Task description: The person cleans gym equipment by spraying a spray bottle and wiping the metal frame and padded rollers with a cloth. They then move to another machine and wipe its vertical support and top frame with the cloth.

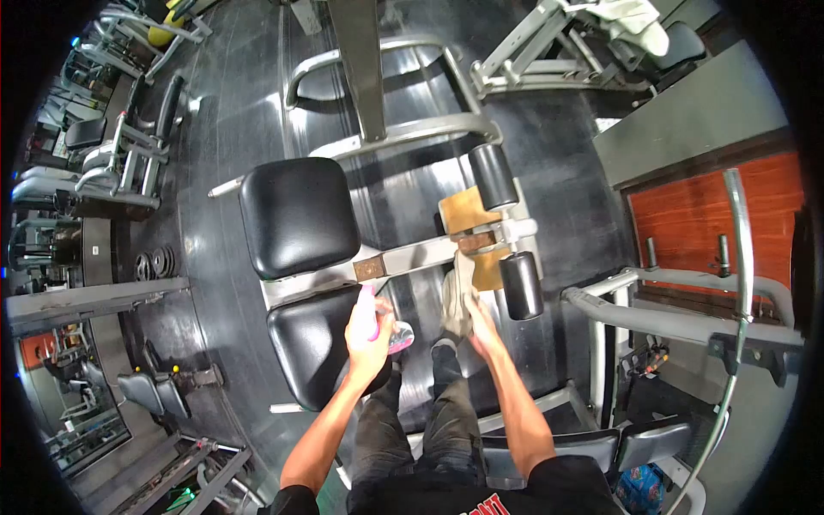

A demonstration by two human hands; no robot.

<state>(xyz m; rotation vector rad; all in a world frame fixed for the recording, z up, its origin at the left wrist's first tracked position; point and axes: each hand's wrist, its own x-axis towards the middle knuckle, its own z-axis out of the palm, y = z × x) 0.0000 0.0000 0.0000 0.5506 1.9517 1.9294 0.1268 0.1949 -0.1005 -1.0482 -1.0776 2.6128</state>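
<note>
My left hand (365,350) is closed around a spray bottle (401,338) with a pink head and a clear body holding pink liquid. It is beside the black padded seats (300,219) of a gym machine. My right hand (483,330) grips a light beige cloth (461,287), which hangs near the machine's pale metal beam (421,256) and partly hides my fingers. Just ahead of the cloth are two black foam rollers (520,285) and a yellowish footplate (468,210). Rusty brown patches (369,269) mark the beam.
Bent metal frame tubes (412,131) stand ahead on the dark floor. To the right are a grey rail (669,318) and an upright chrome bar (740,249). A padded bench (549,451) lies close behind my right arm. More machines (120,163) line the left.
</note>
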